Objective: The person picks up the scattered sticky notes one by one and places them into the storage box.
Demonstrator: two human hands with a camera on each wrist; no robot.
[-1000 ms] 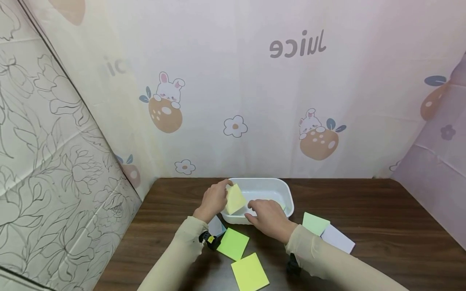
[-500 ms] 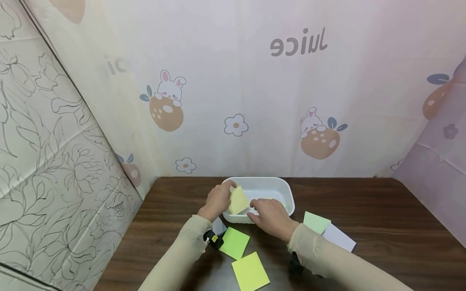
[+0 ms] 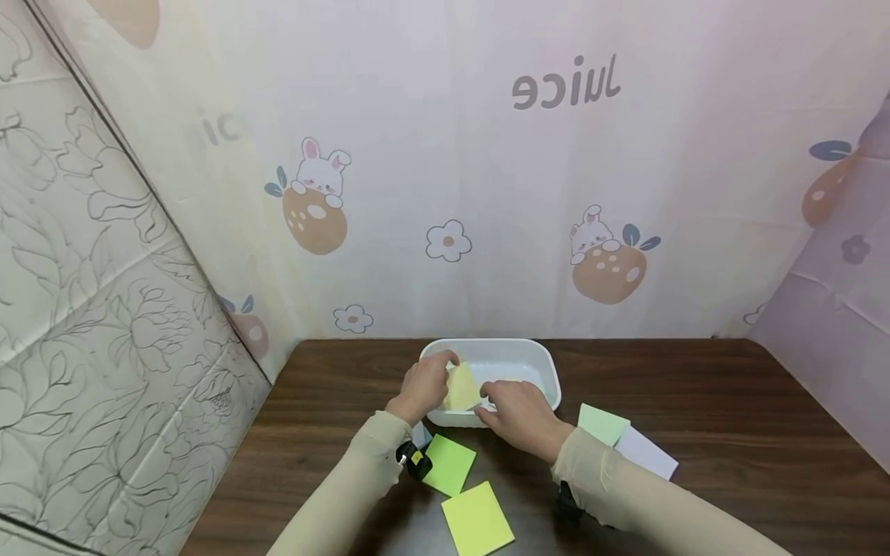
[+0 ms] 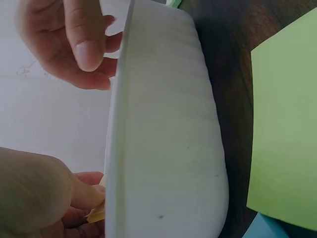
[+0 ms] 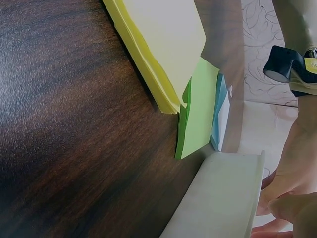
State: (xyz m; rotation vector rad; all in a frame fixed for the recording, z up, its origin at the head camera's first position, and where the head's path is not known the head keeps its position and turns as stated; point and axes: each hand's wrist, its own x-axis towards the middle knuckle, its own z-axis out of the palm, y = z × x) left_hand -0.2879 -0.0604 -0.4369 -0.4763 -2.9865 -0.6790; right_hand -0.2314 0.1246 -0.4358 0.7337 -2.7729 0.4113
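A white plastic tub (image 3: 459,419) stands near the back of the table. Inside its left part, my left hand (image 3: 426,384) pinches a pale yellow sticky note pad (image 3: 460,388), held at a tilt. The left wrist view has the thumb and fingers closed on the pad's edge (image 4: 97,214) just behind the tub wall. My right hand (image 3: 521,413) reaches over the tub's front rim at the right, fingers loosely bent around nothing. In the left wrist view, that right hand (image 4: 74,44) hangs beside the rim, its fingertips bare.
In front of the tub lie a lime green pad (image 3: 450,466) and a bright yellow pad (image 3: 478,521). A blue pad (image 5: 220,111) is partly hidden by the left forearm. Right of the tub are a mint green pad (image 3: 602,423) and a pale lavender pad (image 3: 647,454).
My left hand has shifted right and slightly toward me, bringing the pale yellow pad lower into the tub. My right hand has moved only slightly right.
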